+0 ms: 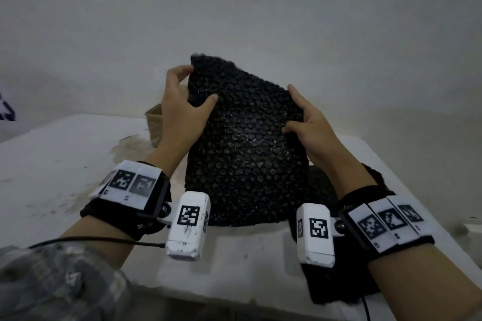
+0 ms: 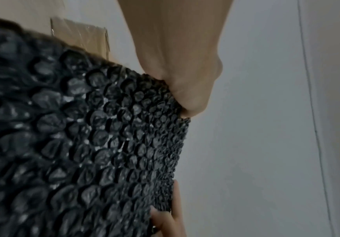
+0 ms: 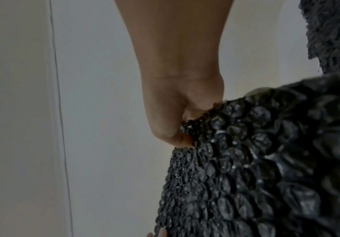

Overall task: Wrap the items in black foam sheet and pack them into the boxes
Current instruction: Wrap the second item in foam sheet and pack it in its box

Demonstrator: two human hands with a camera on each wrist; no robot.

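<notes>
The left hand [image 1: 180, 109] pinches the upper left edge of the black bubble-wrap sheet [image 1: 245, 143] — its thumb lies across the near face while the curled fingers [image 1: 180, 71] hook round the top corner from behind. The right hand [image 1: 310, 122] pinches the right edge in the same way, thumb and forefinger on the near face, the other fingers hidden behind the sheet. In the left wrist view the heel of the left hand [image 2: 185, 72] presses into the sheet's [image 2: 84, 136] border, and fingertips [image 2: 165, 221] show at its lower edge; in the right wrist view the right hand [image 3: 175, 112] grips the border of the sheet [image 3: 256, 176] where it crumples slightly. The sheet is held up in the air between the two hands, above the counter [image 1: 65, 164], roughly upright and tilted, its top edge sloping down to the right. It is glossy black, covered all over with small round bubbles that catch dull grey highlights, and its edges look ragged — the lower part curves outward toward the person. More black bubble wrap [image 1: 323, 190] lies on the counter below the right wrist. Behind the left hand a brown cardboard box [image 1: 155, 122] stands at the back of the white, stained counter, against a pale wall [image 1: 234, 8]. Both wrists wear black bands carrying white marker tags and a white camera block.
</notes>
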